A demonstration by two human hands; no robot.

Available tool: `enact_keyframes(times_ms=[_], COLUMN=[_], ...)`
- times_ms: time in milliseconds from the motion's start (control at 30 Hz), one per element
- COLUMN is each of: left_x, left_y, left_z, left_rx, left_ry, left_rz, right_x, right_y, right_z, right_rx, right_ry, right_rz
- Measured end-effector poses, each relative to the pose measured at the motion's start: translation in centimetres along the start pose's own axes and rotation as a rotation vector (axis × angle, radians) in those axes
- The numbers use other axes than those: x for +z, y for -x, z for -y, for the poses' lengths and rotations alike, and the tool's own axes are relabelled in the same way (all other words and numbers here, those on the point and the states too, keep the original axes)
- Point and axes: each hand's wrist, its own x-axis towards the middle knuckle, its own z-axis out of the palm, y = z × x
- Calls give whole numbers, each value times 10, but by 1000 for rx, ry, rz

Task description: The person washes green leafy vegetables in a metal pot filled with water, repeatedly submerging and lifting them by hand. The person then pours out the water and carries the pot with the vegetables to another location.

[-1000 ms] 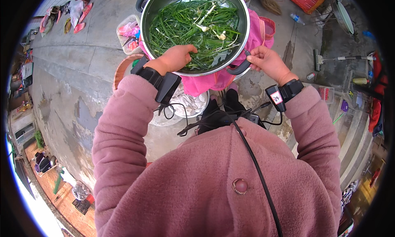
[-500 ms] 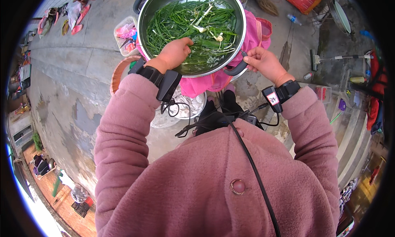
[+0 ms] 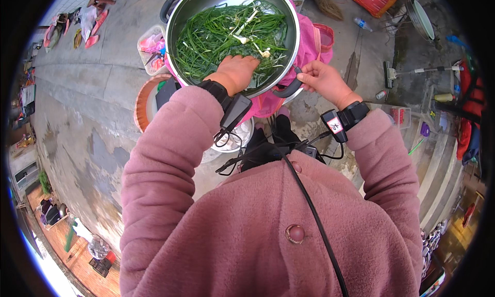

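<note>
**One hand in the greens, one at the pan's handle**

Nearest is the person's pink coat (image 3: 216, 245), a black cable (image 3: 312, 204) hanging down its front.

Beyond it, with clock hours read round the pan (image 3: 292, 34), the left hand (image 3: 238, 73) dips in at six o'clock. Its fingers reach down into the long greens (image 3: 211, 34), and the tips are hidden, so whether they pinch or merely press cannot be told.

The right hand (image 3: 324, 81) is at about four o'clock, thumb and fingers pinching the end of the dark handle (image 3: 289, 89), probably to keep the pan from turning or tipping.

The greens lie inside the pan, mostly toward its middle and nine o'clock side, which the high wall seems to keep from spilling. White bulb ends (image 3: 241, 38) lie on top.

A pink cloth (image 3: 309, 42) shows beneath the pan at three o'clock, perhaps as padding. A plastic tub (image 3: 142, 55) stands near at nine, handy for small things; farther off, at two, lies a broom (image 3: 326, 6).
</note>
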Motion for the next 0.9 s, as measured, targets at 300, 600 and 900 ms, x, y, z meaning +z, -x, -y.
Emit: enact_keyframes(times_ms=[300,600,900], left_x=[-5,13,-1], left_y=[-5,-5,25], left_z=[-4,9,34], left_rx=[247,52,149], left_ry=[124,-29,410], left_rz=[-384,31,-174], right_x=[-3,-3,0], right_y=[-4,-2,-2], right_z=[-2,0,3], right_rx=[-6,-10,-13], right_ry=[-20,1,4], right_rz=[32,31,17])
